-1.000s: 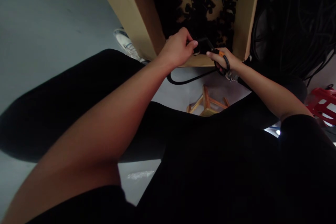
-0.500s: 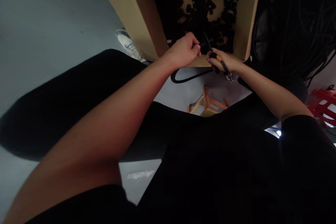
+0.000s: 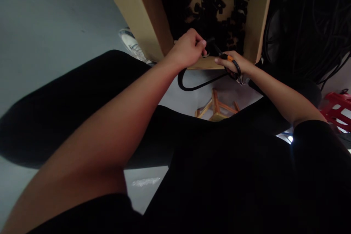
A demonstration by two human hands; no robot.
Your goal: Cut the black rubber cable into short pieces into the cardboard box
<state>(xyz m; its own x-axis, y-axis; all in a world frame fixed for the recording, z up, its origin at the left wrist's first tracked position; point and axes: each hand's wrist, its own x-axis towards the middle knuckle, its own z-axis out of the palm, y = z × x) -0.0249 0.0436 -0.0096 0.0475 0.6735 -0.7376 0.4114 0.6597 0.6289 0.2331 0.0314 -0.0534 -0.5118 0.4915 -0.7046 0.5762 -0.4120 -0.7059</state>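
A black cable (image 3: 192,86) is pinched in the left hand (image 3: 188,49); scissors (image 3: 229,64) (orange-marked handles) are gripped by the right hand (image 3: 236,65) — both held over a cardboard box (image 3: 142,18) rim.

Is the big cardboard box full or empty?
Partly full. Small black pieces cover much of the cardboard box floor, with bare brown patches between.

This looks like a workshop or small production floor. There's a bare grey concrete floor (image 3: 49,18), and on it a big open brown cardboard box (image 3: 145,14) filled with small black cut rubber pieces (image 3: 216,3). To the right, a dark tangled heap of black cables (image 3: 309,22), a red plastic stool (image 3: 338,109), and a low wooden stool (image 3: 216,111) underneath.
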